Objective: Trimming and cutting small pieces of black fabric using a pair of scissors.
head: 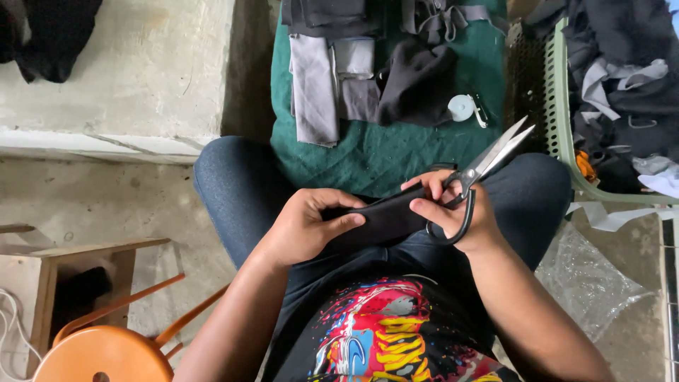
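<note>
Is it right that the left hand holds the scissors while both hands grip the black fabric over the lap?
Not quite. The head view shows the scissors in the right hand, blades pointing up and away. The left hand only grips the black fabric. Both hands do hold it over the lap.

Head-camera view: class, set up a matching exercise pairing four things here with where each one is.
Things:
1. long steel scissors
2. black fabric piece
3. green plastic basket
4. orange round stool

Places:
A. lower left corner
B. right edge, filled with dark cloth scraps
C. in the right hand, blades pointing up and away
D. pinched by the left hand over the lap

Pairs: 1-C, 2-D, 3-B, 4-A
</note>
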